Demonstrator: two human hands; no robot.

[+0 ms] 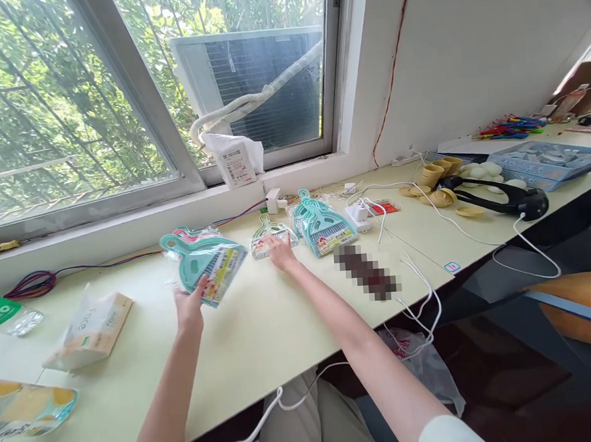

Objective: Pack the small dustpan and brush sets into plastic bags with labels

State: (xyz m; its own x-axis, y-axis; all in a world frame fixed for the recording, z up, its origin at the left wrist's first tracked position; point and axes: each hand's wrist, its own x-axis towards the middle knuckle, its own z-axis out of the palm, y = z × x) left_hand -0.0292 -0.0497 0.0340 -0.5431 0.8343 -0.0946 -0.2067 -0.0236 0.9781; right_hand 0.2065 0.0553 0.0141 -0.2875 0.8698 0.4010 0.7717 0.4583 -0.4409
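Observation:
My left hand (191, 303) grips the lower edge of a teal dustpan set (200, 263) in clear wrapping, its thumb over the printed label. Pink edges of another set show behind it. My right hand (281, 252) reaches to a pale green packaged set (265, 235) lying near the wall, its fingers on the packet's right part; whether they grip it is unclear. Just right of that hand, teal packaged dustpan sets (326, 227) lie overlapped on the table.
Left on the table (253, 343) are a tissue pack (94, 330), a green-labelled bottle (8, 312) and a colourful packet (29, 405). White cables (420, 287), a black headset (519, 200), yellow cups (437, 172) and a blue box (547, 162) stand rightward.

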